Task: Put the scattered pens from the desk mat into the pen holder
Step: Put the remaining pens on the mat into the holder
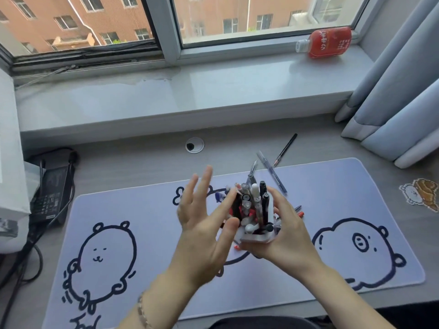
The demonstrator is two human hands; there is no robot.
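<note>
My right hand [285, 236] grips a white pen holder [257, 239] lifted over the middle of the pale desk mat [154, 233]. The holder is crammed with several black, white and red pens [251, 205]. My left hand [204, 224] hovers just left of the holder with fingers spread, its thumb near the rim, holding nothing. A clear blue pen [273, 173] lies across the mat's far edge. A black pen [286, 148] lies on the bare desk behind it. Tips of a few more pens [299, 212] show on the mat behind my right hand.
A grey desk [130, 162] carries the mat, with a round cable hole [194, 145] behind it. A black power brick and cables [53, 186] sit at the left. A red bottle [326, 42] lies on the window sill. A curtain [399, 91] hangs at the right.
</note>
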